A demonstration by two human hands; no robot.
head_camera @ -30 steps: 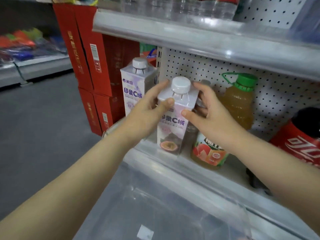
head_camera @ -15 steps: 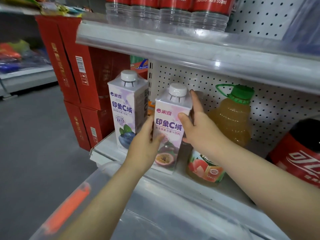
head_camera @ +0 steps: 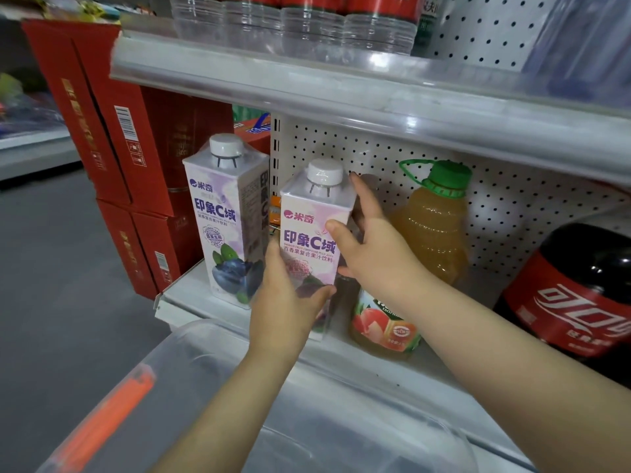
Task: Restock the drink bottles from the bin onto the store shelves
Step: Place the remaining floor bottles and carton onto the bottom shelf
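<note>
A purple-and-white passion fruit juice carton (head_camera: 309,230) with a white cap stands on the lower shelf (head_camera: 191,302), beside a blueberry juice carton (head_camera: 227,220) at the shelf's left end. My left hand (head_camera: 286,302) grips the passion fruit carton low on its front left. My right hand (head_camera: 372,254) holds its right side, fingers reaching behind it. The clear plastic bin (head_camera: 211,404) with an orange handle sits below the shelf edge; what it holds is hard to make out.
Right of the carton stand an orange juice jug (head_camera: 432,227) with a green cap and a large cola bottle (head_camera: 580,291). Water bottles (head_camera: 293,25) line the upper shelf. Red cardboard boxes (head_camera: 102,131) are stacked at the left, beside a grey floor aisle.
Both hands have set the passion fruit carton down onto the shelf; my left hand slid from near the cap to its lower part. The view has shifted closer to the shelf.
</note>
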